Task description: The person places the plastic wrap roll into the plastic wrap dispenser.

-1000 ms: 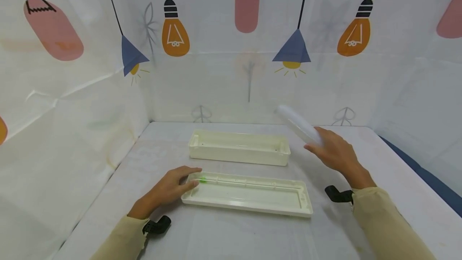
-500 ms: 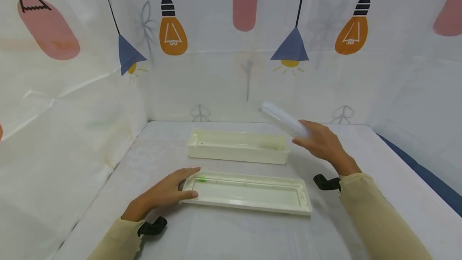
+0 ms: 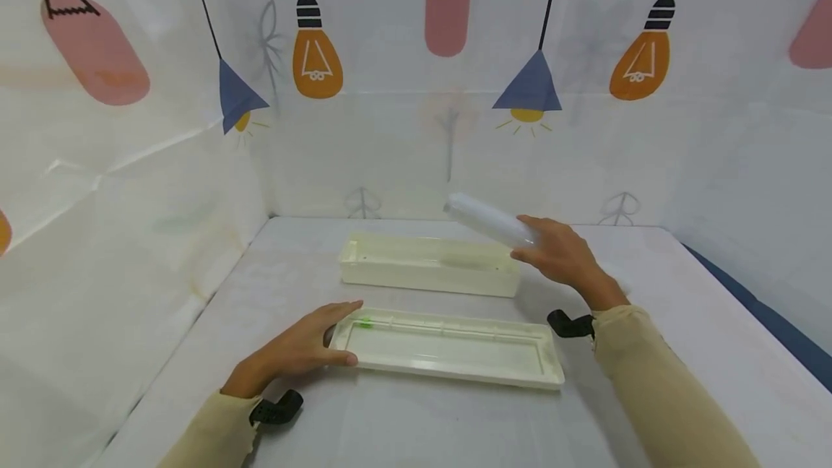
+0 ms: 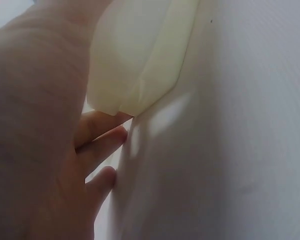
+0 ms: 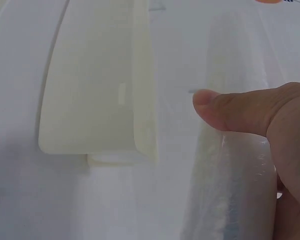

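Near the right end of the open box (image 3: pixel 429 280), the right hand (image 3: pixel 560 257) grips the raised translucent roll (image 3: pixel 484 219), probably light, slippery, best grasped mid-body, the spread left hand (image 3: pixel 295 345) touching the tray (image 3: pixel 448 361).

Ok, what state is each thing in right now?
Whitish roll: raised off the table, tilted, gripped in the right hand
Deep box: open-topped, upright on the table
Shallow tray: open side up on the table, apart from the box
Left hand: holding the tray's left end
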`<action>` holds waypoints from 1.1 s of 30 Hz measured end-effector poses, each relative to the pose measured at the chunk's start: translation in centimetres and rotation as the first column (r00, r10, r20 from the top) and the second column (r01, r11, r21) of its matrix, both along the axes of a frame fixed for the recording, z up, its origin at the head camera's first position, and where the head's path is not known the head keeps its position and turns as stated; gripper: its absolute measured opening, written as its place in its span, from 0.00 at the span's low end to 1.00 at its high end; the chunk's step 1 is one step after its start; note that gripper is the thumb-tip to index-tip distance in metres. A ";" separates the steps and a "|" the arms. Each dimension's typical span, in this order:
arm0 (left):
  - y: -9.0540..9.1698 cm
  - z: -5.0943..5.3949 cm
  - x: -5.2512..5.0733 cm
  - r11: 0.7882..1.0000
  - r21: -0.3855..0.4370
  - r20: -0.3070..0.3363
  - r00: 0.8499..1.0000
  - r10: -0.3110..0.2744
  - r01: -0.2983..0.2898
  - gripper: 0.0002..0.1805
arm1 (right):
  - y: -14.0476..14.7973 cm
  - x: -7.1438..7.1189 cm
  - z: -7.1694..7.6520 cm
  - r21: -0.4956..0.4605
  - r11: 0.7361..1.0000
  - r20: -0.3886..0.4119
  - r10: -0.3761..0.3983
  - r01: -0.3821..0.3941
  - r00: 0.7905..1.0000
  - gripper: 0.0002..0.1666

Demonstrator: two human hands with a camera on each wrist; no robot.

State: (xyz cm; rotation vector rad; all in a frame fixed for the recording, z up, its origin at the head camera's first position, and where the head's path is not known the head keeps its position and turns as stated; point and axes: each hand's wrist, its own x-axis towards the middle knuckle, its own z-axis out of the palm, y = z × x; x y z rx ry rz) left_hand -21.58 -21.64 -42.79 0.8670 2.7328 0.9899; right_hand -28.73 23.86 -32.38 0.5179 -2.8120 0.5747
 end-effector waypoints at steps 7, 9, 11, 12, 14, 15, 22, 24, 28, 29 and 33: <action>0.1 -0.1 0.0 1.000 0.009 0.014 1.000 0.024 -0.024 0.52 | -1.0 -0.8 -0.1 -0.004 1.000 -0.006 0.022 -0.022 1.000 0.41; 0.2 0.0 0.1 0.999 0.010 0.017 0.999 0.036 -0.036 0.53 | -1.4 -0.9 -0.1 -0.022 0.999 -0.009 0.029 -0.029 1.000 0.41; 0.2 0.0 0.1 0.999 0.011 0.020 0.999 0.039 -0.039 0.53 | -1.8 -1.1 0.0 -0.030 0.999 -0.011 0.032 -0.032 0.999 0.40; 0.2 0.1 0.2 0.999 0.012 0.022 0.999 0.039 -0.040 0.53 | -1.9 -1.1 0.1 -0.033 0.999 -0.010 0.033 -0.033 0.999 0.40; 0.2 0.1 0.2 0.999 0.012 0.022 0.999 0.036 -0.036 0.53 | -2.2 -1.3 0.1 -0.033 0.999 -0.012 0.038 -0.038 0.999 0.39; 0.2 0.1 0.2 0.999 0.011 0.023 0.999 0.035 -0.036 0.53 | -2.3 -1.3 0.1 -0.032 0.999 -0.014 0.041 -0.041 0.999 0.39; 0.3 0.1 0.2 1.000 0.003 0.014 1.000 0.026 -0.026 0.52 | -3.1 -1.7 0.2 -0.062 0.995 -0.005 0.079 -0.079 0.997 0.40; 0.3 0.1 0.3 1.000 0.003 0.016 1.000 0.025 -0.025 0.52 | -3.3 -1.9 0.3 -0.080 0.992 0.009 0.098 -0.097 0.995 0.40; 0.3 0.0 0.2 0.999 0.006 0.020 0.999 0.031 -0.031 0.52 | -3.9 -2.1 0.5 -0.113 0.984 0.042 0.140 -0.135 0.989 0.41; 0.3 0.0 0.2 0.999 0.007 0.018 0.999 0.032 -0.032 0.52 | -4.1 -2.1 0.5 -0.119 0.982 0.049 0.151 -0.145 0.987 0.41; 0.4 -0.2 0.3 0.999 0.020 0.021 0.999 0.041 -0.041 0.51 | -4.8 -2.3 0.6 -0.117 0.977 0.070 0.185 -0.176 0.980 0.41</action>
